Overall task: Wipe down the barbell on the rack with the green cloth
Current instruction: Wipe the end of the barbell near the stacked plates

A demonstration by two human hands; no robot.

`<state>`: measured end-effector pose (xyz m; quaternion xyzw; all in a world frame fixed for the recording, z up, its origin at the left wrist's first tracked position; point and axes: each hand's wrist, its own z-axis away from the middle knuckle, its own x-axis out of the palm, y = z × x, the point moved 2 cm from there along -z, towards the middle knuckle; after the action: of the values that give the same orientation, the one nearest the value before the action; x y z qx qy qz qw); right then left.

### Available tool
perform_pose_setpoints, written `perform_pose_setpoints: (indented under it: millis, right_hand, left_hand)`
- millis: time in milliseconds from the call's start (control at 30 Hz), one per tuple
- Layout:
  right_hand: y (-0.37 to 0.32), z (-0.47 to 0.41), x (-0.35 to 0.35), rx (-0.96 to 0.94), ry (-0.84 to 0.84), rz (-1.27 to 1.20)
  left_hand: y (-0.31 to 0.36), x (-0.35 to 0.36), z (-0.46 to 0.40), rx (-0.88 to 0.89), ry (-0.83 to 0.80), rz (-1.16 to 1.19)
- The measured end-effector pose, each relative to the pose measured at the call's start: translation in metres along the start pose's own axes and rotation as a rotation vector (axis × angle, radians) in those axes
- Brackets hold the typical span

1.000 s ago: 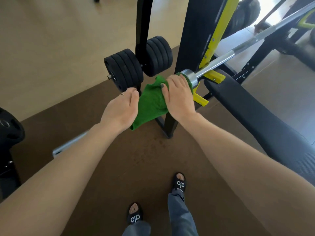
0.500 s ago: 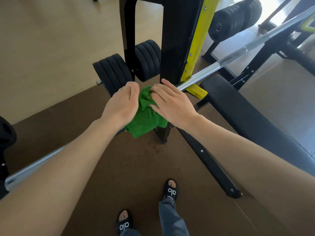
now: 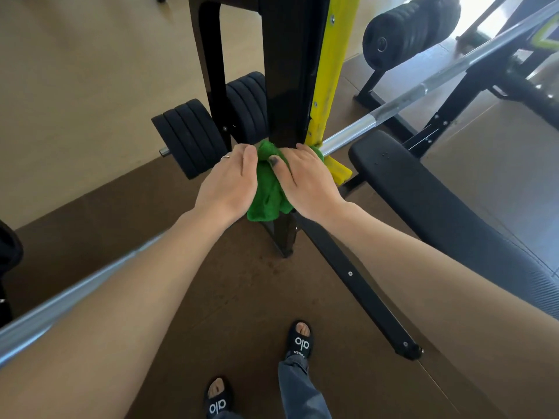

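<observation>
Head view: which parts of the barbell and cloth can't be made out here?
- Barbell under the cloth: hidden by both hands and the black post.
- Near end: blurred, cut off by the picture's left edge, partly behind the left forearm.
- Far end: cut off at the right edge.
- Left hand, right hand: grip underneath unseen.

Both hands press a green cloth (image 3: 267,189) around the barbell (image 3: 402,101) right at the black rack upright (image 3: 287,71). The left hand (image 3: 225,184) lies on the cloth's left side, a ring on one finger; the right hand (image 3: 305,179) covers its right side, beside the yellow hook (image 3: 337,170). The bar's shaft runs up to the right above a black padded bench (image 3: 438,195). Black weight plates (image 3: 189,137) sit on a peg behind the upright. Two black sandals stand on the brown floor mat (image 3: 242,297).
</observation>
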<state>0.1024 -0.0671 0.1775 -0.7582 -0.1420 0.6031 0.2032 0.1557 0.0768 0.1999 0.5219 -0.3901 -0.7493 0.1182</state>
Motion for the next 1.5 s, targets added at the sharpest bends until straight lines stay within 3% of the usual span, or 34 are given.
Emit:
perform_pose_setpoints:
  millis: [267, 400, 567, 733, 867, 1033, 1133, 1200, 1367, 1500]
  right_hand:
    - [0.056, 0.027, -0.028, -0.295, 0.019, 0.369]
    - [0.063, 0.025, -0.033, -0.377, 0.026, 0.41]
    - [0.087, 0.031, -0.05, -0.181, 0.114, 0.356]
    - [0.102, 0.008, -0.068, -0.115, 0.063, 0.391]
    - [0.112, -0.01, -0.072, -0.078, 0.055, 0.443]
    - [0.144, -0.047, -0.095, 0.154, 0.022, 0.372]
    - [0.139, -0.051, -0.093, 0.119, -0.05, 0.405]
    - [0.122, -0.039, -0.072, -0.025, -0.037, 0.429]
    - [0.128, -0.033, -0.057, -0.109, -0.021, 0.281]
    - [0.164, -0.049, -0.085, -0.079, -0.017, 0.354]
  left_hand:
    - [0.02, 0.019, -0.013, 0.064, -0.015, -0.19]
    - [0.035, 0.029, -0.023, 0.059, 0.003, -0.304]
    - [0.041, 0.038, -0.028, 0.08, -0.002, -0.375]
    - [0.058, 0.045, -0.026, 0.246, 0.057, -0.643]
    - [0.063, 0.05, -0.029, 0.241, 0.024, -0.693]
    - [0.078, 0.044, -0.029, 0.387, 0.129, -0.745]
    - [0.095, 0.045, -0.029, 0.596, 0.224, -0.716]
    - [0.108, 0.05, -0.032, 0.682, 0.252, -0.684]
    - [0.13, 0.064, -0.039, 0.736, 0.251, -0.69]
    - [0.135, 0.088, -0.052, 0.743, 0.17, -0.926]
